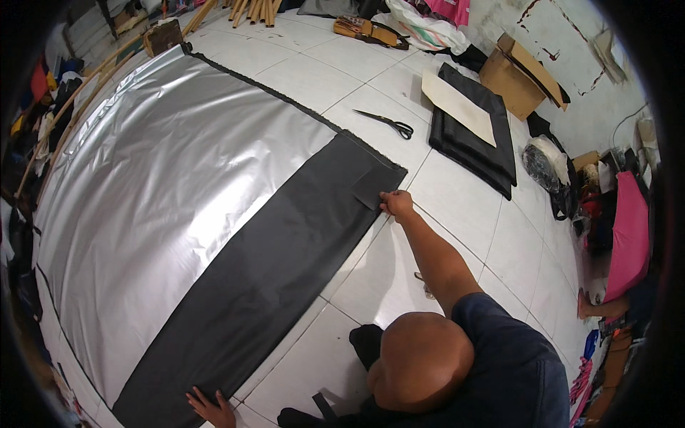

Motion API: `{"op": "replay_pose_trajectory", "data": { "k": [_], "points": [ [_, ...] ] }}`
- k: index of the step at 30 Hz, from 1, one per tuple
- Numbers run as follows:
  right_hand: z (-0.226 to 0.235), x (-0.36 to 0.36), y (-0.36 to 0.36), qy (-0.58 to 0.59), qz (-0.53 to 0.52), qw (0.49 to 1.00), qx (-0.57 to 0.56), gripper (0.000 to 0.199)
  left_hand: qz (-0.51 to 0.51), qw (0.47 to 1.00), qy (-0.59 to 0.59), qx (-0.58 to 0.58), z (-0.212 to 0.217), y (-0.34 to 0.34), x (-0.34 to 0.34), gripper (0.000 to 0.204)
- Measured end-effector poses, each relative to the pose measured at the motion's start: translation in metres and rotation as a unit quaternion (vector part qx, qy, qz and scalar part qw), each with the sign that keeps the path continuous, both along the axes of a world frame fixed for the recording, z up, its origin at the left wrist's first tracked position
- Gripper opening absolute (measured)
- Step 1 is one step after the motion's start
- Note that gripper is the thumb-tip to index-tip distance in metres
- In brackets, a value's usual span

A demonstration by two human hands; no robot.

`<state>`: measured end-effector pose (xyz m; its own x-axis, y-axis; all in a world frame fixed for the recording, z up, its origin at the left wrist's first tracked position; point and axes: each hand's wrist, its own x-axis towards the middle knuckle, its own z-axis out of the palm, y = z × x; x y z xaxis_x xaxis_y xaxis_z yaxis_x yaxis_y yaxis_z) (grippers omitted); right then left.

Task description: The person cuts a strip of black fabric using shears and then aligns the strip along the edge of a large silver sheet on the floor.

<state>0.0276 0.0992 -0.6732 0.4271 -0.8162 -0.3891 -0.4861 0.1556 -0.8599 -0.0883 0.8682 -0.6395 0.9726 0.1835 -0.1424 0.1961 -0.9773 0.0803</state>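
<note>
A large sheet of fabric (pixel 157 164), shiny silver with a black underside, is spread across the floor. One side is folded over into a long black strip (pixel 264 264). Near the strip's far right corner lies a small dark rectangular piece (pixel 367 187). My right hand (pixel 396 205) is closed at the fabric's edge, its fingertips pinching beside that piece; whether they grip the piece, the strip or both is hard to tell. At the bottom, my left hand (pixel 210 408) rests on the strip's near end, fingers apart. Black-handled scissors (pixel 389 123) lie beyond the fabric.
Folded black fabric (pixel 471 150) bears a cream sheet (pixel 457 107), with a cardboard box (pixel 521 75) behind. At right are a pink umbrella-like cloth (pixel 628 235) and another person's foot (pixel 599 308). Wooden sticks (pixel 257 11) lie at the back; my bent knee (pixel 426 364) is close in.
</note>
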Motion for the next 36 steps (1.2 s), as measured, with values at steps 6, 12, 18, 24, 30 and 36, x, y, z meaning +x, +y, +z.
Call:
{"op": "replay_pose_trajectory", "data": {
  "k": [6,12,18,24,30,36],
  "points": [
    [0.009,0.004,0.008,0.052,-0.005,0.998,-0.023,0.029,0.039,0.999,0.034,-0.001,0.015,-0.009,0.006,0.066],
    [-0.008,-0.004,-0.009,0.061,0.005,0.998,-0.024,0.028,0.028,0.999,0.03,-0.01,0.001,-0.006,0.008,0.065],
    [0.007,-0.005,0.001,0.061,0.016,0.996,-0.07,0.022,-0.003,1.0,0.0,-0.031,0.0,-0.001,0.009,0.08],
    [0.053,0.044,0.017,-0.131,0.041,0.988,0.076,0.018,-0.029,0.999,-0.01,-0.025,0.006,0.0,0.01,0.079],
    [0.036,0.111,0.044,-0.037,0.045,0.994,0.091,0.018,-0.048,0.997,-0.04,0.036,0.001,-0.001,0.01,0.071],
    [0.02,0.122,0.038,0.057,0.074,0.994,0.062,0.018,0.012,0.999,0.017,-0.041,0.0,0.001,0.011,0.065]
  ]
}}
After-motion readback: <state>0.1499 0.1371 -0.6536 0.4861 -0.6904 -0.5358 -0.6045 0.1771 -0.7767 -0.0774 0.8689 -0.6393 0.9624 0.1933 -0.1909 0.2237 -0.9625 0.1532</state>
